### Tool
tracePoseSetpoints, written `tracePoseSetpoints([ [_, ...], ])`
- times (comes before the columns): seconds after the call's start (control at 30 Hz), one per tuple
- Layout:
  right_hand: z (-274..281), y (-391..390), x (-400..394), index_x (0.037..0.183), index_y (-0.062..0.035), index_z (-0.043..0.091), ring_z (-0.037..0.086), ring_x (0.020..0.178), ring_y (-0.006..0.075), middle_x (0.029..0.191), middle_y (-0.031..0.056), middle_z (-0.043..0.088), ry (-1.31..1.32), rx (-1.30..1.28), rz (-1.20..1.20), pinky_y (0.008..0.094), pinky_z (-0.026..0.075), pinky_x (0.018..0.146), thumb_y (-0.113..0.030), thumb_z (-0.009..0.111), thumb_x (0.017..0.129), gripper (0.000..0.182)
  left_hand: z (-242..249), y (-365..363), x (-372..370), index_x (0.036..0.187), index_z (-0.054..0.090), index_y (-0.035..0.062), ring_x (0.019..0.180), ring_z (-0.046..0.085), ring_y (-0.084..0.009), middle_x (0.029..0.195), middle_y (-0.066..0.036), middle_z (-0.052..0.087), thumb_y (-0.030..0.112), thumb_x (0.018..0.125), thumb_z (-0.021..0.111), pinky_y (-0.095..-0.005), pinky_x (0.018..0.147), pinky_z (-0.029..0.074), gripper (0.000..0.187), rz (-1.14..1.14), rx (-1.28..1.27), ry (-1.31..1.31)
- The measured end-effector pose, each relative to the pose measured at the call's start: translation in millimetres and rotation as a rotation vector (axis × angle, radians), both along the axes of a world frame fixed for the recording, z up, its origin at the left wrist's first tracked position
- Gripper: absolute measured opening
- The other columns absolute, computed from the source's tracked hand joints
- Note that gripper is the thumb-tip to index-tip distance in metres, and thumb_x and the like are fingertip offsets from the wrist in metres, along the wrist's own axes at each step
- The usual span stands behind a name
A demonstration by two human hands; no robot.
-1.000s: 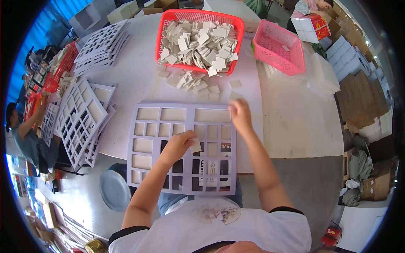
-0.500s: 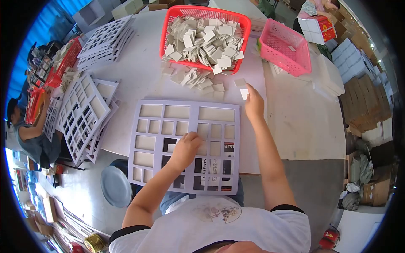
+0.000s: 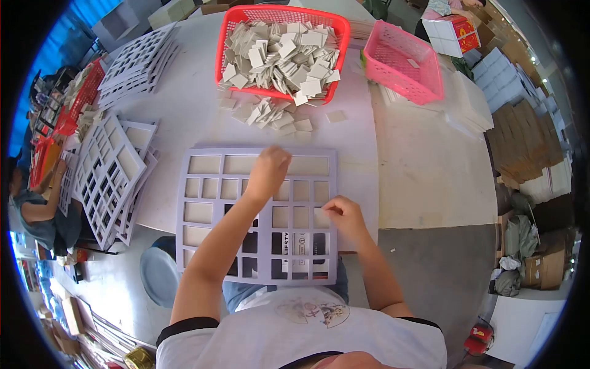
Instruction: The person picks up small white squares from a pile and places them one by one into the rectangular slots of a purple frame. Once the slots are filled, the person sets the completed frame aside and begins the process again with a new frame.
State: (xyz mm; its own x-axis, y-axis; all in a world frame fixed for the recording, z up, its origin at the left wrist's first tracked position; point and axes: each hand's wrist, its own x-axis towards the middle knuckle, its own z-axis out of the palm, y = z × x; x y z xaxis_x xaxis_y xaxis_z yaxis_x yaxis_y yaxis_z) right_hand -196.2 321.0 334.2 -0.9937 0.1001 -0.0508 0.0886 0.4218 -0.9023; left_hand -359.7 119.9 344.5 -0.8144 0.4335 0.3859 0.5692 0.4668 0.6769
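Observation:
A lavender grid frame (image 3: 264, 255) lies at the table's front edge, partly over my lap. Flat grey-beige cardboard pieces (image 3: 198, 212) fill many of its upper openings; dark printed material shows through several lower ones. Above the upper middle of the frame is my left hand (image 3: 269, 171), its fingers curled; whether they hold anything is hidden. My right hand (image 3: 345, 215) pinches a small cardboard piece (image 3: 321, 216) at an opening by the frame's right edge. Beyond the frame, loose cardboard pieces (image 3: 270, 115) lie heaped before a red basket (image 3: 222, 71) full of more.
A pink basket (image 3: 405, 83) with a small piece inside stands at the back right. Stacked grid frames (image 3: 114, 175) lie on the left, with another stack (image 3: 138, 64) behind. A blue-grey round stool (image 3: 161, 277) is below the table. Another person (image 3: 46, 215) works at far left.
My right hand has come from beside the loose pieces down to the frame's right side with a cardboard piece. My left hand has moved up the frame, uncovering filled middle openings.

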Motion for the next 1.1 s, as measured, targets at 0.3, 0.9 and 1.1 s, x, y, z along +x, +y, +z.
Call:
tracePoseSetpoints([
  [0.3, 1, -17, 7, 0.090, -0.0058, 0.063, 0.060, 0.076, 0.0233, 0.092, 0.0057, 0.055, 0.241, 0.275, -0.057, 0.0352, 0.048, 0.066, 0.001, 0.068, 0.081, 0.013, -42, 71, -77, 0.104, 0.062, 0.0059, 0.114, 0.052, -0.0385, 0.110, -0.013, 0.059, 0.001, 0.078, 0.069, -0.0464, 0.089, 0.048, 0.027, 0.099, -0.310, -0.056],
  [0.9, -62, 73, -254, 0.109, -0.0059, 0.063, 0.060, 0.100, 0.0348, 0.104, 0.0137, 0.064, 0.195, 0.555, -0.388, 0.0426, 0.049, 0.084, -0.013, 0.074, 0.080, 0.032, 26, -67, 92, 0.111, 0.066, 0.0011, 0.071, 0.063, -0.0155, 0.086, -0.009, 0.063, -0.005, 0.089, 0.059, -0.0288, 0.066, 0.051, 0.024, -0.001, 0.030, -0.727],
  [1.1, -15, 51, -200, 0.099, -0.0003, 0.065, 0.063, 0.066, 0.0137, 0.084, 0.0065, 0.067, 0.134, -0.165, -0.274, 0.0274, 0.049, 0.063, -0.001, 0.065, 0.084, 0.015, 19, -79, 127, 0.103, 0.068, -0.0003, 0.072, 0.066, -0.0203, 0.088, -0.012, 0.066, -0.003, 0.088, 0.060, -0.0314, 0.068, 0.054, 0.017, -0.215, -0.066, -0.623],
])
